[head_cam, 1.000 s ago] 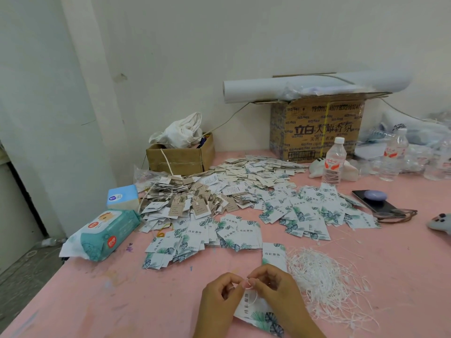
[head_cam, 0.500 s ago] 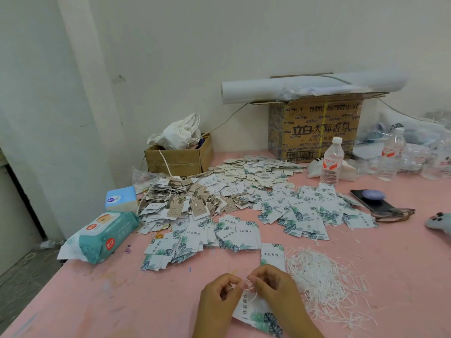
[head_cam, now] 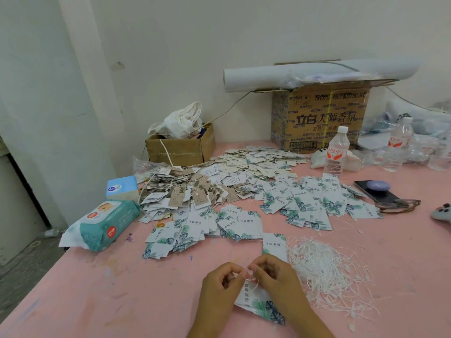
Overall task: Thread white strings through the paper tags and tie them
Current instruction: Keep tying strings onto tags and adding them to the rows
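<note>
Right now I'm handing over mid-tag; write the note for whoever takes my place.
Left hand: pinches the white string.
Right hand: pinches the same string, fingertips close to the left's.
The string loops down to the leaf-print tag, which lies on the pink table under both hands.
Done: strung tags heaped far left.
Left: finish this knot (not visibly tied). Loose strings lie right of the hands, with more leaf tags beyond.

Pink, paint-marked counter (head_cam: 122, 301). Leaf-printed white paper tags (head_cam: 305, 203) spread across the middle, with beige card tags (head_cam: 256, 162) behind them. Tangled white strings (head_cam: 327, 272) lie near the front edge. Teal wet-wipe pack (head_cam: 105, 225) sits at the left edge. Small open brown cardboard box (head_cam: 180, 152) and large printed brown carton (head_cam: 322, 118) stand along the back edge.
</note>
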`<state>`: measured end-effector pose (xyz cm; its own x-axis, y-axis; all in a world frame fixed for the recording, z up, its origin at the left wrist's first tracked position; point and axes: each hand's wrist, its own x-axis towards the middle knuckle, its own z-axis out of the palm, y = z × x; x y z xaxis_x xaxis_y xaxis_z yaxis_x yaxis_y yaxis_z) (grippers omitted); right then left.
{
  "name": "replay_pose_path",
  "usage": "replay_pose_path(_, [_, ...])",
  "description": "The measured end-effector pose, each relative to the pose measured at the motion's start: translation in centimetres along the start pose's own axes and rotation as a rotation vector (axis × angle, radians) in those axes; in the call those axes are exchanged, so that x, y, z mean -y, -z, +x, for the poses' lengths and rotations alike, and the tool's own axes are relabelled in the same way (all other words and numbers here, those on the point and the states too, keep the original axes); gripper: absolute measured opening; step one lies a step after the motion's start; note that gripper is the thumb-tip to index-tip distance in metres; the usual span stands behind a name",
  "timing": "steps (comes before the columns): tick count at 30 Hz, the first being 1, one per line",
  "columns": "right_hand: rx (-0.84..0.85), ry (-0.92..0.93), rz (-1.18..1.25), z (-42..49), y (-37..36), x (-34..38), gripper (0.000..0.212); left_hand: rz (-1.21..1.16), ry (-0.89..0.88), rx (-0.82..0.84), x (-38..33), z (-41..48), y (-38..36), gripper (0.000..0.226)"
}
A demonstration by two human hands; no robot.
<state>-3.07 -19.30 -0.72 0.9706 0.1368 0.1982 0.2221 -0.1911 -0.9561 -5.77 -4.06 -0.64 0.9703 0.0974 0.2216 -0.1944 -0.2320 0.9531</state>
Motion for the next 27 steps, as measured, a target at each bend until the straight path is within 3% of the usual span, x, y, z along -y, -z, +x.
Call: replay_pose_path(27, [0.002, -0.052, 0.024, -0.16, -0.02, 0.93, 0.009, 0.003, 0.021, -0.011, -0.31, 0.06, -0.02, 0.015])
